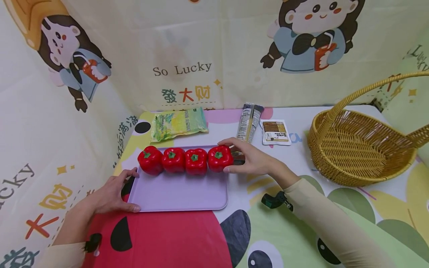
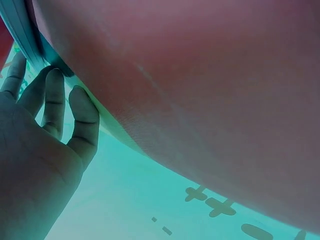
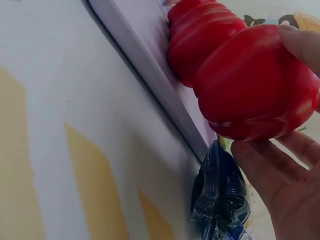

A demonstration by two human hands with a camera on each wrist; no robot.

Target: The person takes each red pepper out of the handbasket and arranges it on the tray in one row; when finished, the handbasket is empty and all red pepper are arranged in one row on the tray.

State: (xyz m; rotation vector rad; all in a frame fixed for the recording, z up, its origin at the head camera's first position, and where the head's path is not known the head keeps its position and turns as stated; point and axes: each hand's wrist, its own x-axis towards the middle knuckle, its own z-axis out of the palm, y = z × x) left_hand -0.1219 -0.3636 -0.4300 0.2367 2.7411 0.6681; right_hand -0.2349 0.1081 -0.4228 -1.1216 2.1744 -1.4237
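On a light purple tray [image 1: 179, 191], a row of red bell peppers with green stems runs along the far side. My right hand [image 1: 251, 156] grips the rightmost bell pepper [image 1: 219, 158], thumb on its near side and fingers on its far side. In the right wrist view that same bell pepper [image 3: 255, 85] sits between thumb and fingers, close beside its neighbour. My left hand [image 1: 110, 191] rests at the tray's left edge, thumb by the near corner and fingers further up. The left wrist view shows those fingers [image 2: 54, 100] fairly straight against the edge.
Behind the tray lies a green-yellow packet [image 1: 179, 123]. A silver and dark packet [image 1: 248, 121] lies just beyond my right hand, with a small white and brown sachet [image 1: 275, 132] next to it. A wicker basket [image 1: 363, 149] with a tall handle stands at the right.
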